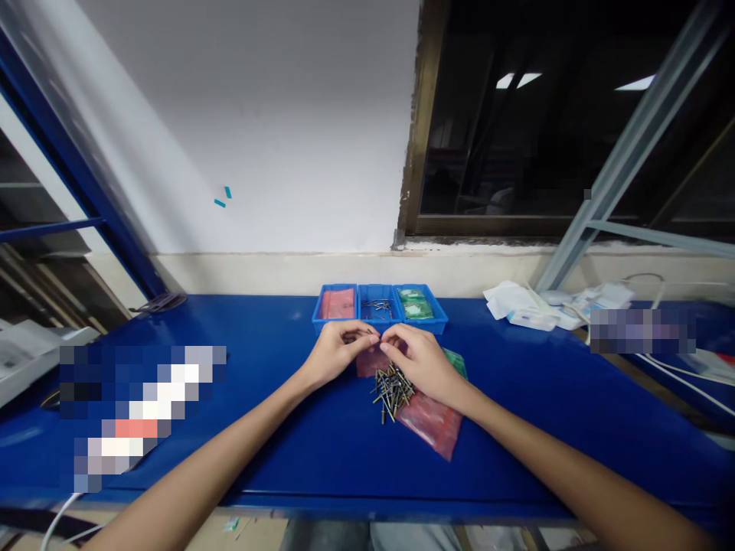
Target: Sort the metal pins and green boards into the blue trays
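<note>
My left hand (340,352) and my right hand (425,358) meet fingertip to fingertip above the blue tabletop. Both are closed in a pinch; whatever lies between the fingertips is too small to make out. Just under them is a pink plastic bag (370,364), partly covered by the fingers. Below my right hand lies a loose pile of thin metal pins (391,394) that look like blind rivets, in dark and brassy tones. A second pink bag (433,425) lies flat beside the pile, and a green bag (455,363) shows partly behind my right wrist.
A blue three-part tray (379,320) stands behind my hands, holding pink bags (338,304), some loose pins (377,306) and green bags (416,304). White crumpled packaging (525,306) and cables lie at right. A blurred-out long object (149,413) is at left. Metal posts frame both sides.
</note>
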`<action>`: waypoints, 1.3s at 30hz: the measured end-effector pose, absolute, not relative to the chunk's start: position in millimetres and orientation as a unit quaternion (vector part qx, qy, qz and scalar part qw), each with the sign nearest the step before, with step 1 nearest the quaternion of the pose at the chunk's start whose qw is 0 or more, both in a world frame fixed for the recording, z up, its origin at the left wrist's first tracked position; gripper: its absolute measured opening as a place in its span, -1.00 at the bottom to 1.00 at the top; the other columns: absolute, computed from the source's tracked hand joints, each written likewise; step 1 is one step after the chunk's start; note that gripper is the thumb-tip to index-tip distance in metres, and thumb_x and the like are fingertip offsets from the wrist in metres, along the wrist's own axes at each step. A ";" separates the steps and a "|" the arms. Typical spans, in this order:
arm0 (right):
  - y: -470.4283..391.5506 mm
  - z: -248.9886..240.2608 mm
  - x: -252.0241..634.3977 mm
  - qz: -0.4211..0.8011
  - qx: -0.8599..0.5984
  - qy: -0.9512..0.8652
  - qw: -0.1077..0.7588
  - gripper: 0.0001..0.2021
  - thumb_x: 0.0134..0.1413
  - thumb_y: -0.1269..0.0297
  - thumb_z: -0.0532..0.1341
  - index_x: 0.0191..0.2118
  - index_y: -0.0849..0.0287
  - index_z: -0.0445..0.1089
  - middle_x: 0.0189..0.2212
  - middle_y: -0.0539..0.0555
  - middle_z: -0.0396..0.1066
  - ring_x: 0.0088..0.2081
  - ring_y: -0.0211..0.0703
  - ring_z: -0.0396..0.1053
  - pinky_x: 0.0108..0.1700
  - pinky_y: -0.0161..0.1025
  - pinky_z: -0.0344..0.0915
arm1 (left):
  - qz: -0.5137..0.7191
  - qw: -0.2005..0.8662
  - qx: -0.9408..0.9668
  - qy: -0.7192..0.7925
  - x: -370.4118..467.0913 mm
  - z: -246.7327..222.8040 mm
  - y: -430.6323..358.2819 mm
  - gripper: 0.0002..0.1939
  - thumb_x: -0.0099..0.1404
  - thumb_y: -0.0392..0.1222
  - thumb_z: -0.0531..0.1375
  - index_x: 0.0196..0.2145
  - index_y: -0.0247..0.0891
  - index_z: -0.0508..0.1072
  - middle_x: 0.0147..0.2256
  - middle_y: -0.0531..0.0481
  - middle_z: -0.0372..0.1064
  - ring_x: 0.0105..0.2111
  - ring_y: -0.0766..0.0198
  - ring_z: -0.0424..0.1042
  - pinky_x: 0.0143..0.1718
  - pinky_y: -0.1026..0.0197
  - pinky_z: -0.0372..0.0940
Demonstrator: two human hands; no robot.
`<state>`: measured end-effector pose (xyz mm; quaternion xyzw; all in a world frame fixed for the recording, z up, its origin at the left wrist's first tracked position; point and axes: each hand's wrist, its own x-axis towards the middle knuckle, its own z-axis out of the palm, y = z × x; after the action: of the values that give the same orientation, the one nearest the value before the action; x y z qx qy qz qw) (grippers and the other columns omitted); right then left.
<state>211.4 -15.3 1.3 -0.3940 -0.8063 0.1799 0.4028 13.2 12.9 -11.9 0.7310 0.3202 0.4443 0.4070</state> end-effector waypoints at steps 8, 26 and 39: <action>-12.3 0.4 215.7 0.037 -0.409 -0.842 0.350 -0.84 0.34 0.39 0.08 -0.23 0.17 0.41 -0.29 0.07 0.44 -0.20 -0.12 0.36 -0.13 -0.20 0.25 | 0.461 0.407 0.719 0.324 17.6 -10.5 12.2 -0.77 0.24 -0.13 0.31 -0.19 -0.31 0.56 -0.33 -0.06 0.53 -0.35 0.28 0.47 -0.27 0.23 0.36; 3.7 31.4 260.4 0.099 -0.387 -0.883 0.246 -0.82 0.31 0.34 0.11 -0.27 0.16 0.46 -0.38 0.00 0.50 -0.34 -0.23 0.41 -0.23 -0.26 0.25 | 0.348 0.063 0.882 0.312 1.8 -20.2 18.1 -0.79 0.46 -0.28 0.01 -0.06 -0.25 0.41 -0.19 -0.08 0.45 -0.24 0.25 0.44 -0.17 0.16 0.35; -3.8 48.8 290.8 0.090 -0.520 -0.848 0.049 -0.74 0.03 0.03 0.29 -0.29 0.11 0.50 -0.36 0.07 0.49 -0.31 -0.09 0.40 -0.32 -0.22 0.17 | 0.300 0.010 0.899 0.320 -0.9 -18.6 17.2 -0.77 0.47 -0.28 -0.01 -0.04 -0.26 0.40 -0.15 -0.10 0.42 -0.19 0.22 0.46 -0.13 0.13 0.38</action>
<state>290.8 -3.8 48.8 -0.5202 -0.8478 0.0903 0.0489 -0.9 17.2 -18.6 0.8988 0.3197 0.2998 0.0103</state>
